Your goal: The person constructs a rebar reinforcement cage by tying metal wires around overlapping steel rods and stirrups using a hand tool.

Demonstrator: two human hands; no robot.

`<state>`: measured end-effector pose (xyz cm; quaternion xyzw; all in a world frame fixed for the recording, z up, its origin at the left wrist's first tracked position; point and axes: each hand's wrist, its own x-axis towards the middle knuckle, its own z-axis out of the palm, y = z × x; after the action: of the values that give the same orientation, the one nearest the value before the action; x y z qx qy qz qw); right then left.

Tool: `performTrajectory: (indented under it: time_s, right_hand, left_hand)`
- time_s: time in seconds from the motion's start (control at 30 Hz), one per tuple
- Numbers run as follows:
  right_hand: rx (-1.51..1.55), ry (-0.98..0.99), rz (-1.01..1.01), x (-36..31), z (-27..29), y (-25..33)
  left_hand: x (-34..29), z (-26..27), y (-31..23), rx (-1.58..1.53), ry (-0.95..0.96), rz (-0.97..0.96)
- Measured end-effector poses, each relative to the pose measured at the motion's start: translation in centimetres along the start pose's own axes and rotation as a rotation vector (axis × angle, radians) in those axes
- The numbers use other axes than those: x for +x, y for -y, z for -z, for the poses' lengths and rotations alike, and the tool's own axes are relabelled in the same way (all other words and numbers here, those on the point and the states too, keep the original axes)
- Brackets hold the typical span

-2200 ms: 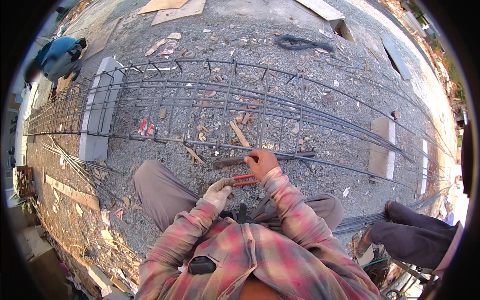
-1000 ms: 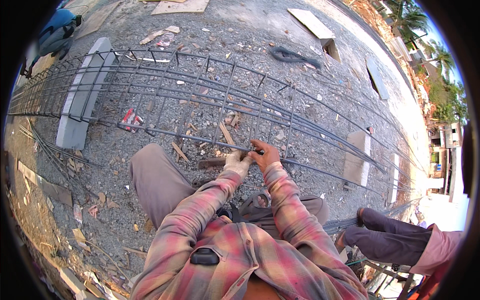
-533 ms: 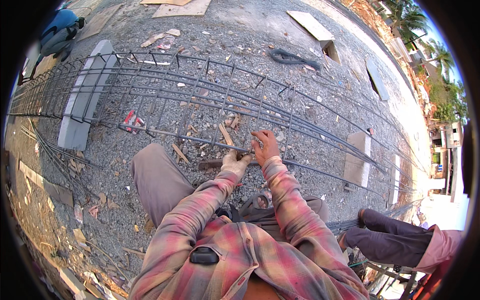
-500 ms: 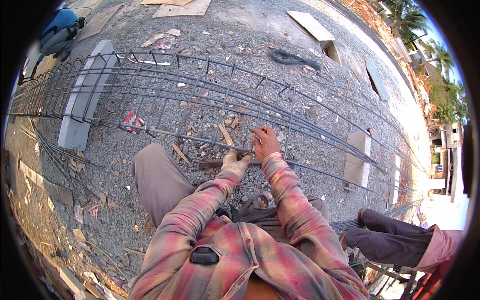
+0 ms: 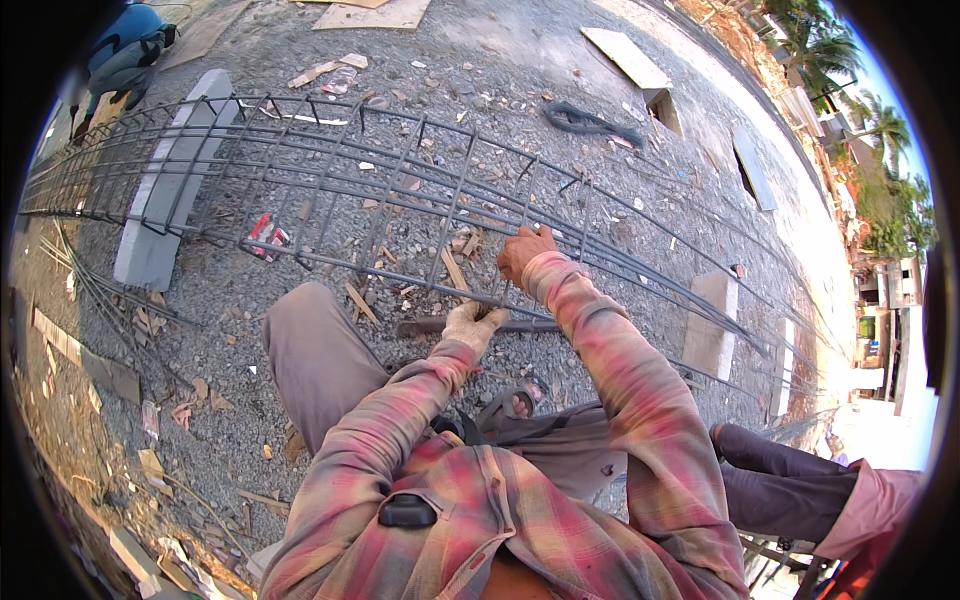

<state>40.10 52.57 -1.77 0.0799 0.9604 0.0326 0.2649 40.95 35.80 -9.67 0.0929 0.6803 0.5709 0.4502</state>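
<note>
A long rebar cage (image 5: 400, 190) of lengthwise bars and square stirrups stretches across the gravel in front of me. My left hand (image 5: 474, 326), in a pale work glove, is closed at the cage's near bar (image 5: 400, 279), where a stirrup meets it. Just above and right of it, my bare right hand (image 5: 525, 252) has its fingers curled around the upright part of that stirrup (image 5: 505, 292). The fingertips of both hands are partly hidden. A dark flat metal bar (image 5: 420, 328) lies on the gravel by my left hand.
A pale concrete block (image 5: 175, 190) props the cage at left; another block (image 5: 712, 320) stands at right. A co-worker (image 5: 130, 50) bends at the far left end; another person's legs (image 5: 790, 490) are close at right. Wood scraps and a dark coil (image 5: 593, 122) lie on the gravel.
My right hand has moved up, away from the left hand, its fingers now curled at the stirrup. The left hand stays at the near bar. The co-worker at far left has shifted slightly.
</note>
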Motion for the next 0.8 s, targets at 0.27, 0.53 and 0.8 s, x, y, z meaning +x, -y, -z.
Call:
performTrajectory:
  time_s: [0.27,0.53,0.8]
  right_hand:
    - [0.307,0.031,-0.168,-2.2,0.3,0.0]
    - [0.701,-0.009,-0.253,-4.5,-1.5,0.9]
    - [0.553,-0.325,-0.266,-9.2,-7.4,6.6]
  left_hand:
    - [0.4,-0.3,1.7,0.052,0.013,-0.248]
    - [1.1,-0.6,2.6,0.443,-0.142,-0.483]
    - [1.4,-0.4,2.9,0.554,-0.144,-0.535]
